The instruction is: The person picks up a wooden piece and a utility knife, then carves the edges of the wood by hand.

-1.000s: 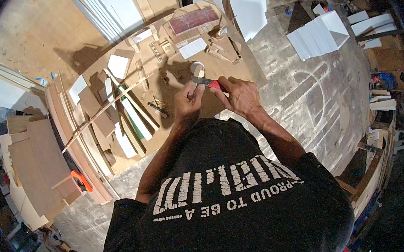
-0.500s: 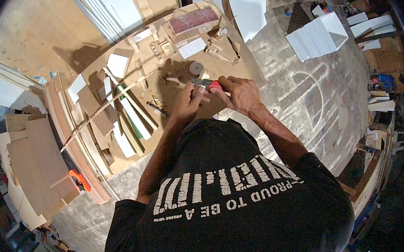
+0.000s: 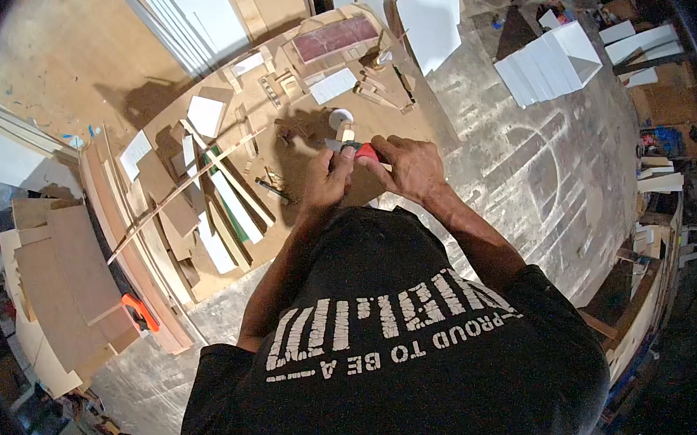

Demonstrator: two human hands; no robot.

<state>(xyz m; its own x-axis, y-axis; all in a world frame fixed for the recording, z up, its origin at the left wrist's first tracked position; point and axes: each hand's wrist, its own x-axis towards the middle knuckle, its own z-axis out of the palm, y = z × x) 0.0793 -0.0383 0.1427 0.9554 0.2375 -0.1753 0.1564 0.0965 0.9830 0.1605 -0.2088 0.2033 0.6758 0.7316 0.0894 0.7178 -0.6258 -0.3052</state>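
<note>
My right hand [image 3: 412, 166] is closed around a red-handled tool [image 3: 367, 151] with a flat grey tip pointing left; its exact kind is unclear. Close beside it, my left hand [image 3: 326, 180] has its fingers bent together at the tool's tip. A small pale piece of wood [image 3: 347, 134] shows at the left fingertips and appears gripped there. Both hands are above the near edge of the wooden worktable [image 3: 431, 119]. Just beyond them lies a round white disc [image 3: 340, 117]. My fingers partly hide the tool and the wood.
Wood strips and white boards [image 3: 231, 201] lie on the table's left side. A dark red panel [image 3: 336, 38] is at the far end. An orange-handled tool [image 3: 139, 312] rests at the left edge. White folded panels [image 3: 549, 63] stand on the floor at right.
My left hand has turned and shifted slightly, its fingers closing nearer the tool. The grey tip has tilted a little, and the disc looks brighter. The right hand stays closed on the tool.
</note>
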